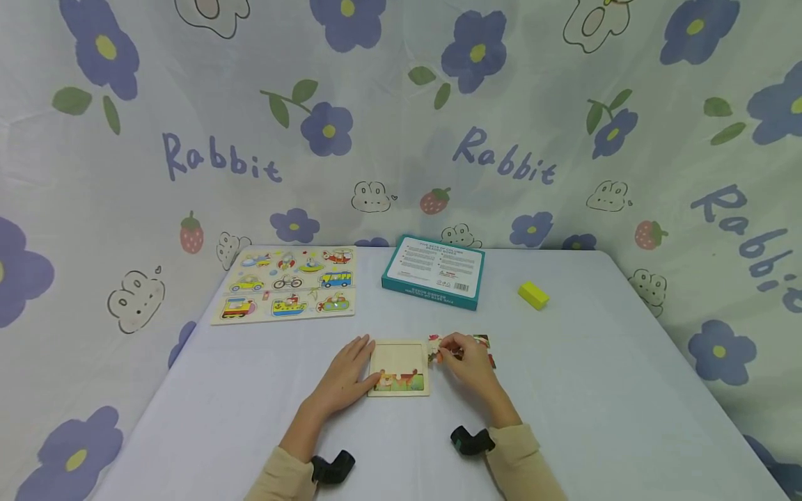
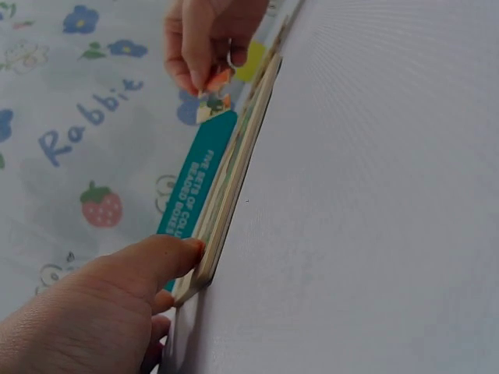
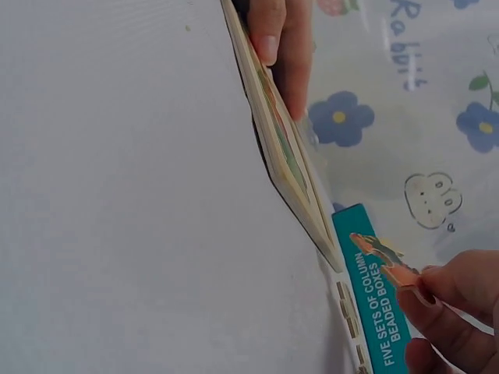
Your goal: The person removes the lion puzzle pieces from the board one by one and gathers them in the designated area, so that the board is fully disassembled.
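A square wooden puzzle tray [image 1: 401,353] lies flat on the table, with a row of joined picture pieces [image 1: 407,381] along its near side and bare wood above them. My left hand [image 1: 343,376] rests at the tray's left edge, fingers extended and the thumb on the rim. Just right of the tray, my right hand [image 1: 473,365] pinches a puzzle piece [image 3: 382,253] between thumb and fingers; the left wrist view shows it held up over the table. More loose puzzle pieces [image 1: 491,356] lie under and beside the right hand, partly hidden by it.
A teal box [image 1: 432,271] with a white label lies behind the tray. To its left is a wooden vehicle puzzle board [image 1: 285,285]; to its right, a yellow block [image 1: 533,295]. A patterned curtain [image 1: 376,139] hangs behind the white-covered table [image 1: 595,390].
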`<state>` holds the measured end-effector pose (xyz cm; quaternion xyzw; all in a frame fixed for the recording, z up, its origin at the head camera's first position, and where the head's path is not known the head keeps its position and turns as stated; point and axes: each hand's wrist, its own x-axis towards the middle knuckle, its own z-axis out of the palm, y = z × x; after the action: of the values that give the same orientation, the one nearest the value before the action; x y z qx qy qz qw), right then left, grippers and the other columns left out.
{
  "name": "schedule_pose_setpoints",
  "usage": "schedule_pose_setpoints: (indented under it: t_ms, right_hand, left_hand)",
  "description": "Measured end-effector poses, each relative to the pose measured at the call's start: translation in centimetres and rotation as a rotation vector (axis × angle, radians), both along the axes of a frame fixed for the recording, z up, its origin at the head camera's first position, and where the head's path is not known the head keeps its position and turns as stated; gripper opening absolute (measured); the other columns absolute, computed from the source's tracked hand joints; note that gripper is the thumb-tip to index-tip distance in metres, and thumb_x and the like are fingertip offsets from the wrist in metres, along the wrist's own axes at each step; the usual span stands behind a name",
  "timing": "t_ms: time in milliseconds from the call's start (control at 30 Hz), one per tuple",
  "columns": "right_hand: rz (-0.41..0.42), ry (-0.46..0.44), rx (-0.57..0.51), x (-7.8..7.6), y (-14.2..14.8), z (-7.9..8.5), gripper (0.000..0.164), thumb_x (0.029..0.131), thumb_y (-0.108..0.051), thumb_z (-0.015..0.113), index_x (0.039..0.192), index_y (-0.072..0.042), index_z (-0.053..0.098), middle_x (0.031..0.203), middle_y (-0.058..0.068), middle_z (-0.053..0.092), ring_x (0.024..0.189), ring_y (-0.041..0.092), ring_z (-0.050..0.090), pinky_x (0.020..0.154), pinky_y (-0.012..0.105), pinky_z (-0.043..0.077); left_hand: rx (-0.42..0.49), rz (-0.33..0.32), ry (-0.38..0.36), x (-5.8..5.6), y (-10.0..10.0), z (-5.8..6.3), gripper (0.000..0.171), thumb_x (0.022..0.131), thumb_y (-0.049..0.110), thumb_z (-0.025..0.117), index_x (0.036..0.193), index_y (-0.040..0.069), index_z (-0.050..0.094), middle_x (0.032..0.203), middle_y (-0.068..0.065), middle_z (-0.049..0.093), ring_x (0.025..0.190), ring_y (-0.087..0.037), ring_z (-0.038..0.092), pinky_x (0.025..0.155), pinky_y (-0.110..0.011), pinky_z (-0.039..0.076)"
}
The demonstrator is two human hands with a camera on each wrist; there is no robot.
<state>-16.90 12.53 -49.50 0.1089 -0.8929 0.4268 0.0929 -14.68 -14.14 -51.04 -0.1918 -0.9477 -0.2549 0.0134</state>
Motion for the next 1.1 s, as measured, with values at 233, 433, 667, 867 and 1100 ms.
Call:
schedule_pose_setpoints:
  t_ms: [233, 433, 667, 867, 1100]
  right_hand:
    - [0.026, -0.018, 0.088, -0.4, 0.8, -0.6, 0.008, 0.080, -0.009, 0.068, 0.078, -0.016, 0.064, 0.069, -0.010, 0.056, 0.068, 0.009, 0.047, 0.059, 0.024, 0.043]
    - [0.040, -0.007, 0.137, -0.6, 1.2, -0.8, 0.008, 0.079, -0.009, 0.069, 0.077, -0.016, 0.065, 0.067, -0.011, 0.055, 0.068, 0.009, 0.045, 0.059, 0.025, 0.041]
    - [0.042, 0.023, 0.188, -0.7, 1.1, -1.0, 0.008, 0.078, -0.010, 0.071, 0.076, -0.016, 0.066, 0.066, -0.011, 0.054, 0.068, 0.008, 0.043, 0.059, 0.024, 0.040]
    - [0.039, 0.046, 0.192, -0.7, 0.9, -1.1, 0.008, 0.077, -0.010, 0.071, 0.075, -0.015, 0.066, 0.064, -0.012, 0.053, 0.066, 0.008, 0.041, 0.057, 0.023, 0.038]
    - [0.090, 0.105, 0.217, -0.6, 0.8, -1.1, 0.007, 0.076, -0.010, 0.072, 0.076, -0.014, 0.066, 0.065, -0.011, 0.054, 0.066, 0.009, 0.041, 0.058, 0.024, 0.037]
  left_hand:
    - [-0.007, -0.002, -0.005, -0.2, 0.0, -0.1, 0.067, 0.088, 0.036, 0.059, 0.140, 0.002, 0.035, 0.146, -0.014, 0.029, 0.135, -0.030, 0.021, 0.108, -0.045, 0.020]
    - [0.004, -0.004, -0.010, -0.2, 0.1, 0.2, 0.066, 0.088, 0.035, 0.059, 0.140, 0.002, 0.035, 0.146, -0.014, 0.029, 0.135, -0.030, 0.021, 0.108, -0.046, 0.020]
    - [0.003, -0.002, -0.006, -0.3, 0.1, 0.2, 0.066, 0.087, 0.034, 0.060, 0.140, 0.002, 0.036, 0.146, -0.014, 0.029, 0.135, -0.030, 0.021, 0.108, -0.046, 0.020]
    - [0.005, -0.008, -0.001, -0.3, 0.0, 0.0, 0.066, 0.087, 0.035, 0.060, 0.139, 0.002, 0.036, 0.146, -0.014, 0.029, 0.135, -0.031, 0.022, 0.107, -0.046, 0.020]
    - [-0.006, -0.005, -0.010, -0.3, -0.1, -0.2, 0.067, 0.088, 0.038, 0.058, 0.140, 0.003, 0.035, 0.146, -0.014, 0.029, 0.135, -0.029, 0.021, 0.108, -0.046, 0.019]
